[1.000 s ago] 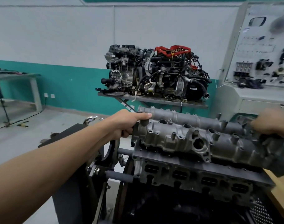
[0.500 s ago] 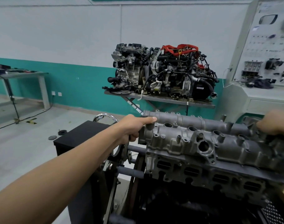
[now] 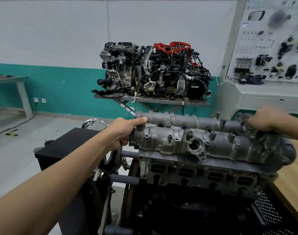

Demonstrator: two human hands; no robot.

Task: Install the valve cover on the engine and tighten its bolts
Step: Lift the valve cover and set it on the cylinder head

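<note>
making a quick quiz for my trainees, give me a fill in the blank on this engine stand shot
1. The left hand grips the ____ end of the valve cover.
2. The right hand, blurred, holds its ____ end.
3. The second engine on the shelf behind has ____ hoses on top.

Missing words: left; right; red.

pretty clearly auto training workshop, display engine (image 3: 153, 70) on shelf (image 3: 195, 101) past left hand (image 3: 122, 133), parts demo board (image 3: 272, 39) beyond right hand (image 3: 270, 122)
</note>
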